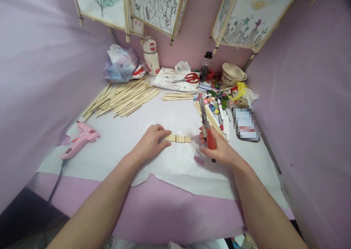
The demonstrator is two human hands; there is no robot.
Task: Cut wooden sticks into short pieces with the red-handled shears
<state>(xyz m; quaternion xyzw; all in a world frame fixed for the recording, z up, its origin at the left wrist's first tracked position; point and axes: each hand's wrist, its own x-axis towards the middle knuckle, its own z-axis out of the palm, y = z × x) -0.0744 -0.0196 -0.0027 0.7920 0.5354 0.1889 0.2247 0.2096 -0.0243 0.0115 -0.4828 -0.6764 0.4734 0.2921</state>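
Short wooden pieces [177, 138] — a row laid side by side, flat on the white paper sheet [175, 161], near the middle of the table. At far left, a pink glue gun [80, 139] on its side at the sheet's edge, cord trailing off the near-left corner. Beyond it, toward the far side, a loose heap of long wooden sticks [123, 97], fanned out, with a crumpled plastic bag [120, 64] and a white bottle [151, 57] behind. Left hand [150, 143] palm down, fingers curled narrow, fingertips touching the left end of the row. Just right of the row, right hand [216, 150] wrapped around the red handle of a pair of cutters [206, 126], blades pointing away toward the far side, apart from the row. A small pink scrap [199, 160] on the sheet just near the right hand. Farther back — red scissors [189, 78] on printed papers, a second, smaller bundle of sticks [178, 95], then markers and paint pots [218, 106], a bowl [232, 73] at far right, and a blurred flat item [246, 124] beside the markers.
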